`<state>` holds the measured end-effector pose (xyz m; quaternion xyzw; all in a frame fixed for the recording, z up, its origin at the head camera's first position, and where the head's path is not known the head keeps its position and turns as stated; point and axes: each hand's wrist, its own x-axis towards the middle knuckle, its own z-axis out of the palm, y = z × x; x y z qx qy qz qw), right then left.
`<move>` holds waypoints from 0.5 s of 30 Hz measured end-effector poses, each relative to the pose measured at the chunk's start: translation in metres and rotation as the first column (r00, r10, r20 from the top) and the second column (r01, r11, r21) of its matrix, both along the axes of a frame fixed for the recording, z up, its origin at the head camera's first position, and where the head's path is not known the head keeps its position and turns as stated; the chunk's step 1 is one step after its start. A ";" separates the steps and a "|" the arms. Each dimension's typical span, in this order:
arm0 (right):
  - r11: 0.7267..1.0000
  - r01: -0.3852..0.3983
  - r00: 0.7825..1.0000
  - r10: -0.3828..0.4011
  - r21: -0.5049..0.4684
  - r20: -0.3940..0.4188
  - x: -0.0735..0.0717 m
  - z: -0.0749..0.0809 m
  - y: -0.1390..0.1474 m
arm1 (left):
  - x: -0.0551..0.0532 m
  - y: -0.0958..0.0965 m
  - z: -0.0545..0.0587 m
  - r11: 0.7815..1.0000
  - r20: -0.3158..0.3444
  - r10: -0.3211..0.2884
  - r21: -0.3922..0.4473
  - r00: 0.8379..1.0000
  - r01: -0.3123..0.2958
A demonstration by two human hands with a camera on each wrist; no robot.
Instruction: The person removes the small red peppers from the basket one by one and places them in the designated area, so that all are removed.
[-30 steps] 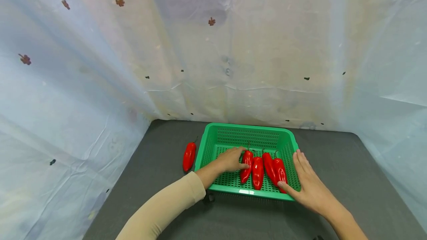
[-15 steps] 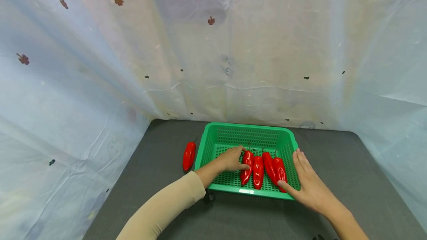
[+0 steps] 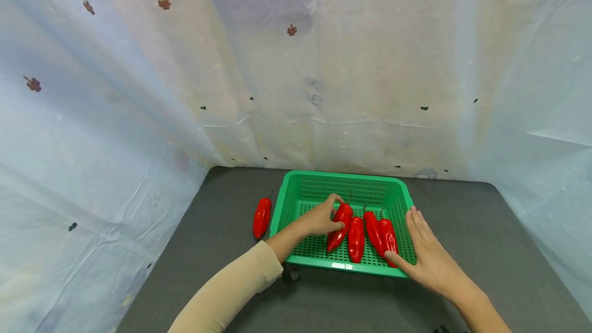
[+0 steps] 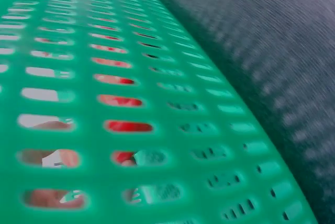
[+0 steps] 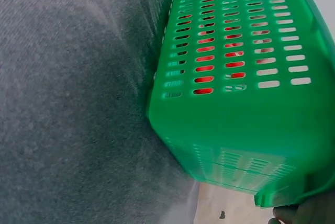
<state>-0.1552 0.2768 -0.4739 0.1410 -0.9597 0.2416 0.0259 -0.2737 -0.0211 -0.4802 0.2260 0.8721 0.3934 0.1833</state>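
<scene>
In the head view my left hand (image 3: 320,218) reaches into a green plastic basket (image 3: 344,266) and holds a red chili pepper (image 3: 339,227), thumb on its near side and fingers at its stem end. That pepper lies tilted, its tip toward the front left. Beside it is a second red pepper (image 3: 356,240). Two more, a third pepper (image 3: 373,233) and a pepper at the right wall (image 3: 388,240), lie close together. My right hand (image 3: 427,255) rests on the basket's right front corner, fingers straight along the outside, thumb over the rim.
Another red pepper (image 3: 262,218) lies on the dark grey table (image 3: 222,220), left of the basket. A pale plastic sheet (image 3: 361,91) hangs behind and on both sides. Both wrist views look at the basket's slotted wall (image 4: 78,103), with bits of red showing through.
My left hand has turned its pepper, so the tip swung left and the stem end moved slightly up and right. The neighbouring pepper shifted a little left. My right hand stayed in place.
</scene>
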 end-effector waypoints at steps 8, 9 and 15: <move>1.000 0.005 0.999 -0.006 0.021 0.032 0.001 0.004 -0.002 | 0.002 -0.008 0.016 0.992 0.020 0.008 0.125 1.000 -0.010; 1.000 0.005 0.999 -0.006 0.024 0.033 0.001 0.005 -0.002 | 0.003 -0.010 0.019 0.990 0.026 0.014 0.139 1.000 -0.017; 0.999 0.007 0.999 -0.008 0.035 0.038 0.001 0.008 -0.003 | 0.004 -0.026 0.037 0.982 0.004 0.038 0.182 0.999 -0.038</move>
